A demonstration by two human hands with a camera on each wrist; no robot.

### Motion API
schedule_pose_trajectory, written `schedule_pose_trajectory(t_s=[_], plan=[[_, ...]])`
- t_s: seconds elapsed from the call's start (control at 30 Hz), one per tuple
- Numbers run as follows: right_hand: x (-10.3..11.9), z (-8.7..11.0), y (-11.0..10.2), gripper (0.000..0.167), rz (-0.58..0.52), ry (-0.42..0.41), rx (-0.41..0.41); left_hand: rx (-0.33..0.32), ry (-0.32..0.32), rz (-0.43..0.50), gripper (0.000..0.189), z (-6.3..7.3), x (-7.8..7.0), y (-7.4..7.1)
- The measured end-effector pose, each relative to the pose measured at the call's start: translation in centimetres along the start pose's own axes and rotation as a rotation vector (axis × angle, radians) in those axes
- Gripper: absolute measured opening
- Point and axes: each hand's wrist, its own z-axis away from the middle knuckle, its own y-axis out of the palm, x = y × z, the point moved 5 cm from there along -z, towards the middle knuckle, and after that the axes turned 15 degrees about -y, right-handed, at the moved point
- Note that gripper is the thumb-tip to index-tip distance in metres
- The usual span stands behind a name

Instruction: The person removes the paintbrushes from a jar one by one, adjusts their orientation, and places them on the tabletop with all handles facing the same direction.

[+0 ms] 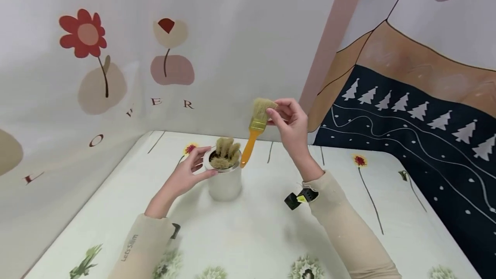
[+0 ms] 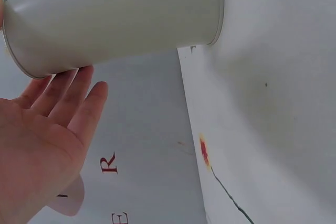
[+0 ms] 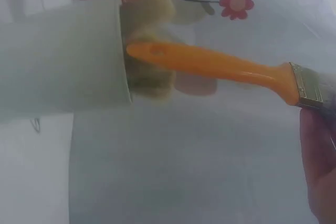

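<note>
My right hand [image 1: 291, 126] pinches a paintbrush [image 1: 254, 134] by its bristles, with the yellow-orange handle [image 3: 210, 65] pointing down. The handle's tip is beside the rim of a white cylindrical container [image 1: 224, 186], close to the brush heads. Several pale bristle heads [image 1: 226, 152] stick up from inside that container; their handles are hidden. At the container's upper left, my left hand [image 1: 190, 171] holds the rim, thumb in front and fingers behind. From the left wrist view, the left hand's fingertips [image 2: 84, 74] touch the container's wall.
The container stands on a white table [image 1: 255, 227] covered with printed flowers. Behind it rises a pale curtain [image 1: 240, 46] with flower prints and letters. A dark panel with white trees [image 1: 418, 141] hangs at the right. Black wrist devices [image 1: 300, 198] sit at both sleeves.
</note>
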Motion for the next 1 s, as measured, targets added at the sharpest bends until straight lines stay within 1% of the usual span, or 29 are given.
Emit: schedule_pose_trajectory(t_s=[0.07,0.2,0.33,0.5,0.6,0.73,0.93,1.0], plan=[[-0.4,0.2,-0.4,0.026,0.001,0.041,-0.004,-0.004,-0.003,0.001,0.071,0.4,0.3,-0.7],[-1.9,1.1,-1.0,0.027,0.027,0.156,-0.005,-0.014,0.001,0.007,0.071,0.8,0.6,-1.5],[-3.9,2.4,-1.6,0.026,0.057,0.264,-0.015,-0.004,0.001,0.018,0.071,1.0,0.7,-1.7],[-6.1,3.8,-1.7,0.028,0.071,0.360,0.009,-0.008,-0.007,0.023,0.070,1.3,0.9,-1.8],[-6.9,4.3,-1.9,0.029,0.085,0.389,0.032,-0.009,-0.003,0.027,0.070,1.2,0.8,-1.7],[-7.6,4.6,-2.3,0.028,0.103,0.423,0.053,-0.003,0.006,0.037,0.071,0.5,0.4,-1.1],[-8.5,5.4,-2.9,0.029,0.131,0.505,0.097,-0.016,-0.016,0.008,0.073,0.0,-0.1,-0.2],[-8.8,5.8,-3.1,0.029,0.135,0.523,0.099,-0.019,-0.025,-0.001,0.073,-0.1,-0.2,0.0]])
